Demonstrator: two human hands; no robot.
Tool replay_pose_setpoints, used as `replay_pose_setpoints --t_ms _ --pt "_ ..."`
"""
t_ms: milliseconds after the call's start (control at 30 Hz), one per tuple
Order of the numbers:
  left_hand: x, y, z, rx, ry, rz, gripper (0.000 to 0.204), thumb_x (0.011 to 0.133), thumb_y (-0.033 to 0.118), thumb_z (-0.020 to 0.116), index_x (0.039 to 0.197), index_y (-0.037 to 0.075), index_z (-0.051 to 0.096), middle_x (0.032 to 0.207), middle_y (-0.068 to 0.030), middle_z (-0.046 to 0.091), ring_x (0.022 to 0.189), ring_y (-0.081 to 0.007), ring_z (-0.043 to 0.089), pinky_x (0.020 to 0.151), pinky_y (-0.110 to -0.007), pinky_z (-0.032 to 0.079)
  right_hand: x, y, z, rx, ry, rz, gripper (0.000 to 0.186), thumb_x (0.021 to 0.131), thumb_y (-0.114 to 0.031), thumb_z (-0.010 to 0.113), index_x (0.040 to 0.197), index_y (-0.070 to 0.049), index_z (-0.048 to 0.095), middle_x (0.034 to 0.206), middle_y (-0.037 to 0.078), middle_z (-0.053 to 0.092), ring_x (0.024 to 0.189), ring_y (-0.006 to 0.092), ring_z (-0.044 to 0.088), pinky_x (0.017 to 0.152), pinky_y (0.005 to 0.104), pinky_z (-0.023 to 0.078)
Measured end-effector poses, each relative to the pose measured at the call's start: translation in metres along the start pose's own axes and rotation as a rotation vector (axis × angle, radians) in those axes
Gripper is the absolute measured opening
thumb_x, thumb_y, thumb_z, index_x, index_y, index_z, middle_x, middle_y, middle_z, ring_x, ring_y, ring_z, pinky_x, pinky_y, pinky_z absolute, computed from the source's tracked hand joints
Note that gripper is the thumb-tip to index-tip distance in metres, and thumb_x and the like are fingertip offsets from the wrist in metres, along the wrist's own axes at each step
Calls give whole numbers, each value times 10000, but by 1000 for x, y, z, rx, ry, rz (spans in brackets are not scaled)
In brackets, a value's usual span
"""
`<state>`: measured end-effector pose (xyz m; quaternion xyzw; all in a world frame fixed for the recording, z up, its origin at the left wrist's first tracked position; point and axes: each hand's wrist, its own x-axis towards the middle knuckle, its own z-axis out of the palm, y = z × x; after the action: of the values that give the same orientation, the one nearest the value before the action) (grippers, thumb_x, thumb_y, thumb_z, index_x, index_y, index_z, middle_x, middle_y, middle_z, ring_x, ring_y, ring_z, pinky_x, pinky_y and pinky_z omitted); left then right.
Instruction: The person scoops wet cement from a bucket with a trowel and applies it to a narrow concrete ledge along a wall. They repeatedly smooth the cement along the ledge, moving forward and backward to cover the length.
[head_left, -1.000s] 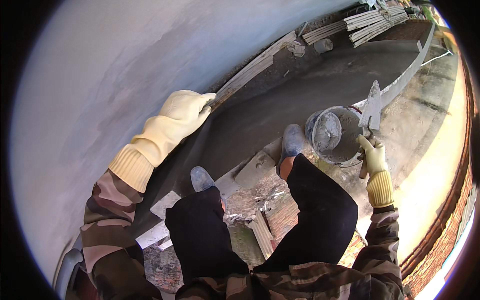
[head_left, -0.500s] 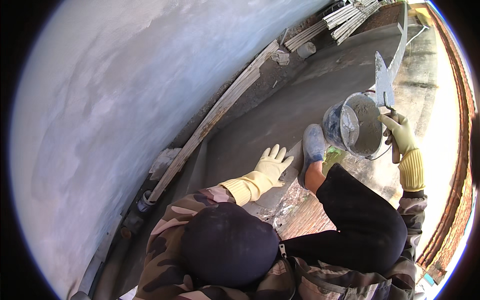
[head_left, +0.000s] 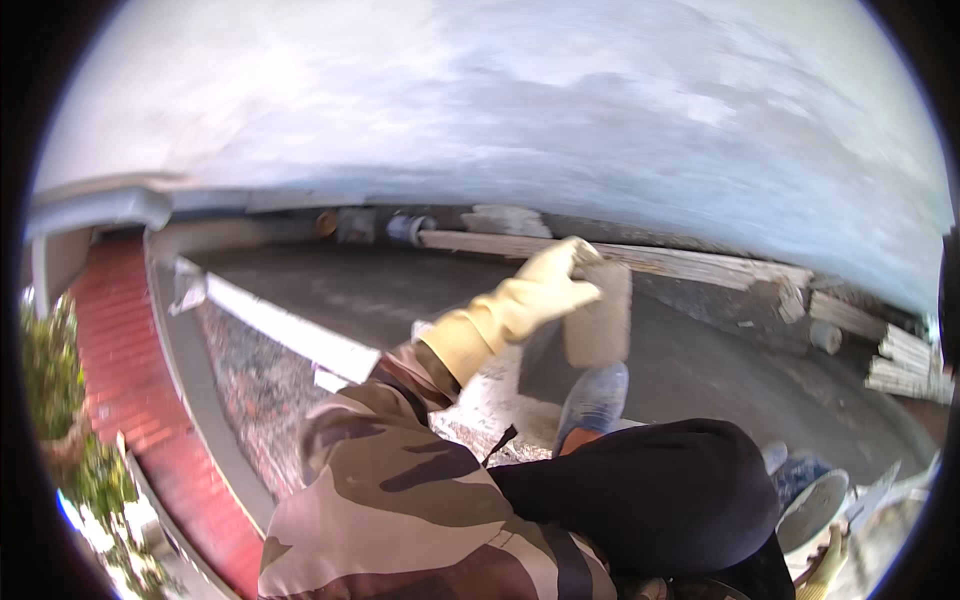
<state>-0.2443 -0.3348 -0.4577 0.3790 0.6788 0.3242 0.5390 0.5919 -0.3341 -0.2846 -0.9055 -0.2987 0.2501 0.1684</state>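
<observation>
My left hand (head_left: 560,275), in a cream rubber glove, is closed on a flat, beige-grey rectangular plastering float (head_left: 603,325). The float hangs blurred above the smooth grey floor, just beyond my blue shoe (head_left: 598,395). At the lower right, my right hand (head_left: 826,565) shows only in part, in a matching glove. It appears closed round the handle of a trowel, whose grey blade (head_left: 872,495) points up beside the bucket (head_left: 808,500). The bucket's contents are hard to see from this angle.
A long wooden plank (head_left: 690,262) lies along the foot of the pale plastered wall (head_left: 500,110). More wooden strips (head_left: 905,365) are piled at the right. A white ledge (head_left: 290,325) and a red corrugated roof (head_left: 150,400) lie to the left.
My view has swung left, so the wall now spans the top. My left hand, empty and spread before, now grips the float. The bucket and my right hand have shifted to the lower right.
</observation>
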Motion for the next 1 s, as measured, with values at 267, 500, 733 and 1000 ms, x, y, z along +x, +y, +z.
replay_pose_setpoints --t_ms 267,500,733,1000 --pt "-244 -83 -294 636 164 -865 448 840 58 823 1283 44 756 1113 -146 816 1044 -296 766 935 -382 593 28 1 12 -127 -44 6 389 974 -406 805 1195 -92 744 677 -23 516 479 84 455 433 258 388" --pt "-284 -172 -277 1185 -271 -1093 460 907 105 767 1364 159 768 1333 -97 769 1241 -318 726 1051 -402 587 27 -19 26 -174 -67 -5 378 972 -393 808 1187 -90 742 668 -22 519 474 81 452 432 260 384" --pt "-279 -220 -198 1664 -419 -660 294 970 224 745 1246 180 838 1292 -47 752 1294 -286 666 987 -403 601 25 -24 23 -200 -71 -16 367 970 -381 811 1179 -88 741 659 -20 521 469 79 449 431 262 380" --pt "-303 -242 -191 1652 -140 -308 279 907 219 732 1166 155 817 1396 -73 671 1402 -310 564 1114 -409 527 27 -20 9 -180 -110 -42 354 968 -367 814 1170 -85 739 649 -18 524 464 76 446 430 264 375"
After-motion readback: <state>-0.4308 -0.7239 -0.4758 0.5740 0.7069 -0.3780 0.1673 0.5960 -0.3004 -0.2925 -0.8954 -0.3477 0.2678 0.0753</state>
